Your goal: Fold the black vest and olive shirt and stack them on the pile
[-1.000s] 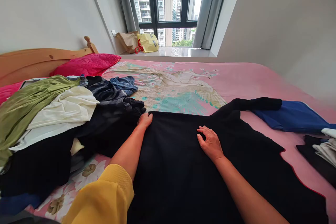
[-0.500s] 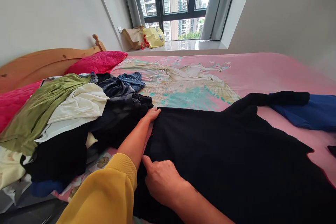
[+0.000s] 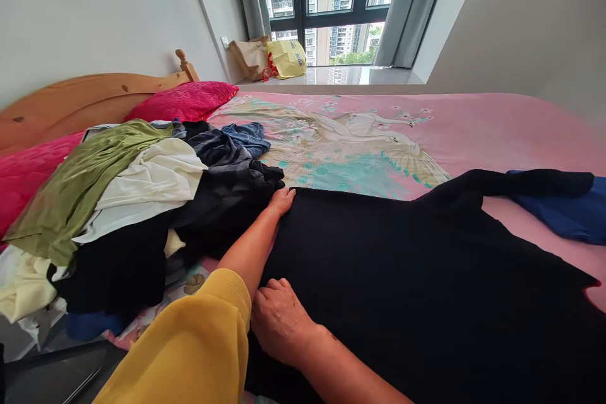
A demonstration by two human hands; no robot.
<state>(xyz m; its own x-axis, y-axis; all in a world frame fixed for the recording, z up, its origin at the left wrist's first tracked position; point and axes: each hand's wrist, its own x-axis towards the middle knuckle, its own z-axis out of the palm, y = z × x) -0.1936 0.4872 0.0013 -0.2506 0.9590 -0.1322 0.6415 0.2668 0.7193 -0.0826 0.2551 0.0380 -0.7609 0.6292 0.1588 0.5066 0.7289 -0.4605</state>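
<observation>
The left hand (image 3: 283, 201) is pinching the black garment (image 3: 398, 278) by one corner, apparently steadying it, the right hand (image 3: 281, 320) lying curled, its grip unclear.

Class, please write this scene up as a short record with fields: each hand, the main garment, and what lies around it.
Left hand: grip on the far left corner of the black top
Right hand: curled at the top's left edge, fingertips hidden
Main garment: spread on the bed, one sleeve across a blue cloth
To its left: clothes pile, including green and white pieces
Window sill: brown bag, yellow bag
</observation>
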